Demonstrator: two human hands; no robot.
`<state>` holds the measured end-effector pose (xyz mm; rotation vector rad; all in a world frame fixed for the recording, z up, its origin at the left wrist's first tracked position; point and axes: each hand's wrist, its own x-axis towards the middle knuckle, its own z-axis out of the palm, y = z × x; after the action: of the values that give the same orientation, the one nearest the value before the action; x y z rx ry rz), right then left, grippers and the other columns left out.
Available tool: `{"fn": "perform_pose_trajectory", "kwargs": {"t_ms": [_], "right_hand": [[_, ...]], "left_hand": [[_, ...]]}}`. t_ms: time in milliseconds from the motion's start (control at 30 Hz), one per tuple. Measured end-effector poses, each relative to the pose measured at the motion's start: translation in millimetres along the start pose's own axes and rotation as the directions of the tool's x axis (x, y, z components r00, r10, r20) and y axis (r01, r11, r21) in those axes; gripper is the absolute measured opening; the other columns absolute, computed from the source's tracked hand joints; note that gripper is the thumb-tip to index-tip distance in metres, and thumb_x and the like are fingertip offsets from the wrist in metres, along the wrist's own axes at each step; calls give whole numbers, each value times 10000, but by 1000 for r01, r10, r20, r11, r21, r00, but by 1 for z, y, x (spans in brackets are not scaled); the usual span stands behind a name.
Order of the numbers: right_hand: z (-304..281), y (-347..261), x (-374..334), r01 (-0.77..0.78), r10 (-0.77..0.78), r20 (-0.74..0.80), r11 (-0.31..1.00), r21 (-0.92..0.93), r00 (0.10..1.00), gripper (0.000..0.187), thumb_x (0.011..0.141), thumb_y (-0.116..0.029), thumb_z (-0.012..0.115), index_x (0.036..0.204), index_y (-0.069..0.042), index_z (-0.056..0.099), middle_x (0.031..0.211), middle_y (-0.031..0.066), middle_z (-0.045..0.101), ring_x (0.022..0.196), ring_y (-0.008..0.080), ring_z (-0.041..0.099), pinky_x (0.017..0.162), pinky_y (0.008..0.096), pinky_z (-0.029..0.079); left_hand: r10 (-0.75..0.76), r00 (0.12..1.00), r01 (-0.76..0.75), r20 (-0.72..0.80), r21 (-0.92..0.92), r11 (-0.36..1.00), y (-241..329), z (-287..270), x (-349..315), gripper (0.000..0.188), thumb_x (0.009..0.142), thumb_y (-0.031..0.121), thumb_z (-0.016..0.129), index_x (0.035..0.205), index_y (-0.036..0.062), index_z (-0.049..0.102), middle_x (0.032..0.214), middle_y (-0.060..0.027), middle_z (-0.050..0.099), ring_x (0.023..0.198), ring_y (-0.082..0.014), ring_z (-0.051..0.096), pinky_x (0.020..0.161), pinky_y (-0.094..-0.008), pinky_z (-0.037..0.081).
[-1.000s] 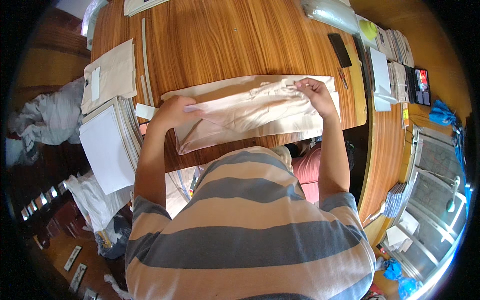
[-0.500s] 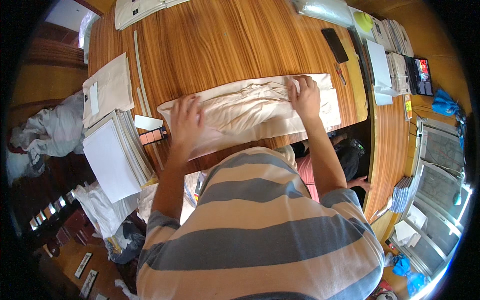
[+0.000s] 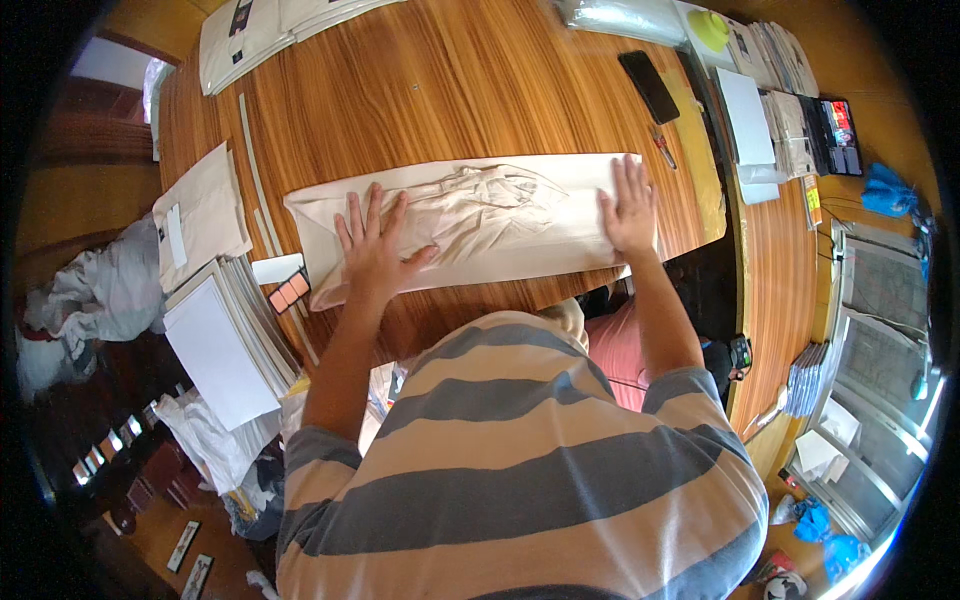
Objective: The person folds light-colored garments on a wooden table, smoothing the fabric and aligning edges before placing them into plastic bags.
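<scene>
A cream cloth bag point(image 3: 490, 215) lies folded flat on the wooden table point(image 3: 420, 90), with its straps bunched in the middle. My left hand point(image 3: 375, 245) lies flat on its left part, fingers spread. My right hand point(image 3: 630, 210) presses flat on its right end, fingers spread too. Neither hand grips anything.
A stack of white sheets point(image 3: 215, 345) and a small box with orange squares point(image 3: 285, 290) sit left of the bag. More folded cream bags point(image 3: 200, 210) lie further left and at the far edge. A black phone point(image 3: 648, 85), scissors point(image 3: 663, 148) and papers point(image 3: 750, 120) lie to the right.
Both hands went from holding the bag's ends to lying flat and spread on top of it. The bag now lies flatter and straighter on the table.
</scene>
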<state>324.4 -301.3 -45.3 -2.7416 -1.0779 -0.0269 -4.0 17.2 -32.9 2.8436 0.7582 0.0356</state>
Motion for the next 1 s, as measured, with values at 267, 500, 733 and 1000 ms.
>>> {"fn": "perform_pose_trajectory", "kwargs": {"t_ms": [267, 500, 733, 1000], "right_hand": [[17, -18, -20, -191, 185, -70, 977, -96, 980, 718, 1063, -556, 458, 1613, -99, 403, 1717, 223, 244, 1577, 514, 168, 1266, 647, 141], [-41, -33, -26, 154, -154, -7, 988, 33, 988, 457, 1008, -401, 638, 1263, -26, 693, 1606, 257, 388, 1525, 527, 279, 1227, 649, 258], [-43, 0, 20, 429, -444, 33, 880, 204, 895, 595, 891, -225, 773, 1414, -32, 565, 1583, 215, 450, 1524, 463, 339, 1244, 573, 299], [-44, 16, 14, 765, -880, 354, 459, 452, 318, 1022, 832, -654, 739, 1589, -48, 418, 1719, 124, 298, 1611, 330, 226, 1304, 534, 178]], "left_hand": [[270, 958, -281, 93, 145, 949, -72, -22, 134, 1054, 815, 774, 684, 1676, 298, 307, 1774, -97, 152, 1634, -381, 67, 1295, -634, 45], [348, 896, -347, -276, 54, 936, -73, -46, 178, 1050, 911, 482, 754, 1705, 149, 152, 1776, -137, 116, 1630, -374, 115, 1310, -578, 95], [568, 823, -523, -8, -400, 752, 189, 22, 10, 866, 881, 532, 706, 1568, 69, 452, 1680, -176, 366, 1570, -378, 300, 1258, -613, 196], [548, 836, -548, -21, -71, 834, 223, 62, -44, 545, 1059, 364, 444, 1539, 113, 505, 1631, -151, 456, 1533, -320, 383, 1247, -558, 264]]}}
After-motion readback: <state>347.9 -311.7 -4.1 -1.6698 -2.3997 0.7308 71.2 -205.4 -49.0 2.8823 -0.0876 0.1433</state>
